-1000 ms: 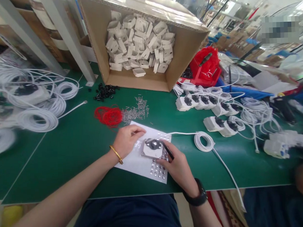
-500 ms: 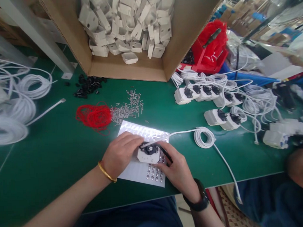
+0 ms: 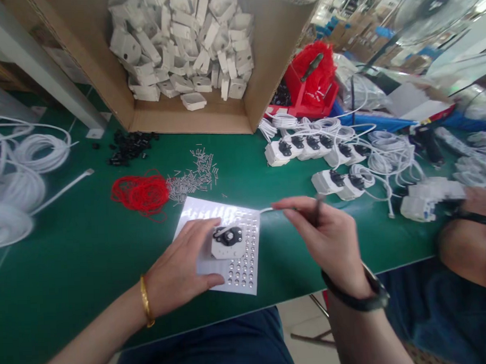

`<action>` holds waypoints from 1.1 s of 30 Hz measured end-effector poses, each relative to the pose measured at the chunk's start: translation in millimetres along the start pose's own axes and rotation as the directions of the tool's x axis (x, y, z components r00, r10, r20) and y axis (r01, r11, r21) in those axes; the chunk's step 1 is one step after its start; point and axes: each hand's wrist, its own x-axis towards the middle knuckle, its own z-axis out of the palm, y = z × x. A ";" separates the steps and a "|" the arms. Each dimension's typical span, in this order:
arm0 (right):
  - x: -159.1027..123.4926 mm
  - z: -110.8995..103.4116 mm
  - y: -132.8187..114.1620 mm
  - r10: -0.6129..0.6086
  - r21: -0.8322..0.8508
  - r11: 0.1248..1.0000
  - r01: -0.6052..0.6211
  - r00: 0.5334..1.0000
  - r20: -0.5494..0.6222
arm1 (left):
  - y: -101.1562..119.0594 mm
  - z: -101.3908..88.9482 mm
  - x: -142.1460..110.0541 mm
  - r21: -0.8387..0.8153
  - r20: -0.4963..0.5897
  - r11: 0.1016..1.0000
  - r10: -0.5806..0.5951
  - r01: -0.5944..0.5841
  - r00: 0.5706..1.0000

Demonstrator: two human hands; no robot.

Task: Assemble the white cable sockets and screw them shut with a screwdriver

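Note:
A small white housing (image 3: 224, 250) with a black fitting (image 3: 229, 236) on top lies on a white sheet with rows of shiny round dots (image 3: 241, 275). My left hand (image 3: 184, 263) is open around the housing's left side, thumb and fingers spread apart; whether it touches the housing I cannot tell. A white cable (image 3: 265, 210) runs right from the fitting, and my right hand (image 3: 328, 242) pinches it between thumb and fingers. Also in the right hand is a thin dark tool (image 3: 319, 210), blurred. The cable's coil is hidden behind that hand.
Behind stands a cardboard box (image 3: 193, 122) of white housings. Red rings (image 3: 140, 193), small metal pins (image 3: 193, 178) and black parts (image 3: 130, 146) lie left of centre. Cable coils (image 3: 46, 151) sit far left. Finished-looking housings with cables (image 3: 326, 181) are right, near another person's arm (image 3: 466, 235).
My right hand has left the housing and moved right onto the cable, carrying the dark tool. My left hand has opened from its hold on the housing. The view has shifted slightly.

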 end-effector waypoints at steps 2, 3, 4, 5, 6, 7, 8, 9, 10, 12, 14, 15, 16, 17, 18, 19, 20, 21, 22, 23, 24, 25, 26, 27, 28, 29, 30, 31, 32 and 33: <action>34.8 20.1 -4.7 -0.086 -0.106 0.988 0.110 0.975 0.205 | -2.5 10.3 2.1 -0.023 -0.038 1.000 -0.017 0.016 0.999; 51.6 33.8 -5.0 -0.081 -0.164 0.977 0.134 0.952 0.296 | -5.0 15.3 3.6 -0.020 -0.058 1.000 -0.011 0.010 0.998; 66.4 48.0 -4.4 -0.053 -0.236 0.960 0.152 0.924 0.380 | -7.9 19.5 5.0 -0.010 -0.072 1.000 0.004 -0.004 0.997; 78.2 61.8 -3.0 -0.021 -0.294 0.942 0.165 0.899 0.438 | -10.7 22.6 6.2 0.001 -0.079 1.000 0.020 -0.020 0.997; 86.7 74.2 -1.2 -0.011 -0.322 0.930 0.179 0.888 0.461 | -13.2 24.6 7.0 0.010 -0.086 0.999 0.035 -0.034 0.996; 91.7 84.7 0.7 -0.004 -0.346 0.919 0.191 0.880 0.474 | -15.1 25.6 7.4 0.018 -0.091 0.999 0.046 -0.044 0.995; 93.6 93.1 2.5 -0.007 -0.357 0.912 0.202 0.879 0.477 | -16.3 25.8 7.5 0.025 -0.094 0.998 0.054 -0.052 0.994; 93.1 99.5 4.0 -0.016 -0.363 0.907 0.212 0.880 0.475 | -16.8 25.5 7.3 0.030 -0.096 0.998 0.062 -0.059 0.993; 91.2 104.1 5.2 -0.024 -0.368 0.903 0.224 0.879 0.476 | -16.8 25.0 7.0 0.033 -0.099 0.997 0.069 -0.066 0.993; 86.8 108.5 6.1 -0.044 -0.367 0.898 0.245 0.877 0.479 | -16.0 24.1 6.7 0.033 -0.101 0.997 0.079 -0.076 0.992; 85.6 106.0 5.0 -0.068 -0.348 0.901 0.258 0.878 0.475 | -15.6 23.9 6.8 0.030 -0.105 0.996 0.088 -0.085 0.991; 86.1 101.5 3.7 -0.078 -0.337 0.906 0.258 0.882 0.465 | -15.8 24.1 6.9 0.030 -0.110 0.996 0.091 -0.088 0.990; 86.7 94.4 1.9 -0.085 -0.333 0.908 0.255 0.889 0.450 | -16.1 24.4 7.0 0.030 -0.116 0.995 0.095 -0.092 0.989; 86.2 84.8 -0.4 -0.096 -0.322 0.915 0.244 0.906 0.413 | -16.6 24.8 7.1 0.029 -0.123 0.995 0.100 -0.097 0.987; 83.6 73.1 -3.2 -0.117 -0.291 0.930 0.226 0.930 0.350 | -17.1 25.1 7.1 0.027 -0.130 0.994 0.105 -0.102 0.986; 78.1 60.0 -6.1 -0.136 -0.233 0.951 0.201 0.954 0.269 | -17.5 25.3 7.0 0.024 -0.134 0.994 0.109 -0.107 0.985; 69.0 46.7 -9.0 -0.143 -0.129 0.978 0.165 0.976 0.167 | -17.8 25.4 6.9 0.021 -0.136 0.993 0.115 -0.113 0.984; 56.4 34.6 -11.3 -0.128 0.025 0.992 0.126 0.988 0.083 | -18.0 25.4 6.8 0.018 -0.137 0.993 0.119 -0.118 0.983; 40.6 24.9 -12.8 -0.069 0.197 0.979 0.056 0.996 0.061 | -18.1 25.4 6.7 0.017 -0.134 0.993 0.121 -0.119 0.984; 22.6 18.5 -13.1 0.016 0.377 0.925 -0.053 0.995 0.101 | -18.1 25.3 6.5 0.018 -0.129 0.993 0.120 -0.118 0.984; 3.7 16.0 -12.1 0.089 0.536 0.827 -0.171 0.980 0.176 | -18.1 25.2 6.5 0.019 -0.126 0.993 0.117 -0.115 0.985; -15.0 17.5 -10.0 0.150 0.633 0.722 -0.280 0.956 0.252 | -18.0 25.2 6.4 0.022 -0.122 0.993 0.115 -0.113 0.986; -32.1 22.4 -7.0 0.199 0.678 0.635 -0.370 0.926 0.320 | -18.0 25.2 6.5 0.025 -0.118 0.994 0.112 -0.110 0.987; -46.8 29.9 -3.6 0.233 0.689 0.587 -0.425 0.904 0.359 | -18.0 25.3 6.6 0.029 -0.115 0.994 0.108 -0.106 0.987; -58.4 38.8 -0.3 0.266 0.673 0.590 -0.446 0.895 0.359 | -18.1 25.3 6.8 0.033 -0.114 0.994 0.103 -0.100 0.988; -66.8 47.9 2.4 0.296 0.632 0.638 -0.440 0.898 0.326 | -18.1 25.3 7.1 0.037 -0.112 0.995 0.098 -0.095 0.989; -72.3 56.3 4.2 0.315 0.567 0.713 -0.412 0.911 0.265 | -18.2 25.3 7.3 0.040 -0.109 0.995 0.095 -0.092 0.989; -75.4 63.3 4.9 0.318 0.482 0.793 -0.373 0.928 0.195 | -18.3 25.2 7.3 0.042 -0.106 0.995 0.097 -0.093 0.990; -76.8 68.6 4.6 0.304 0.388 0.860 -0.332 0.943 0.134 | -18.5 25.0 7.2 0.043 -0.108 0.994 0.101 -0.096 0.989; -77.2 72.1 3.5 0.278 0.304 0.907 -0.291 0.957 0.087 | -18.7 24.9 6.9 0.045 -0.111 0.994 0.107 -0.102 0.988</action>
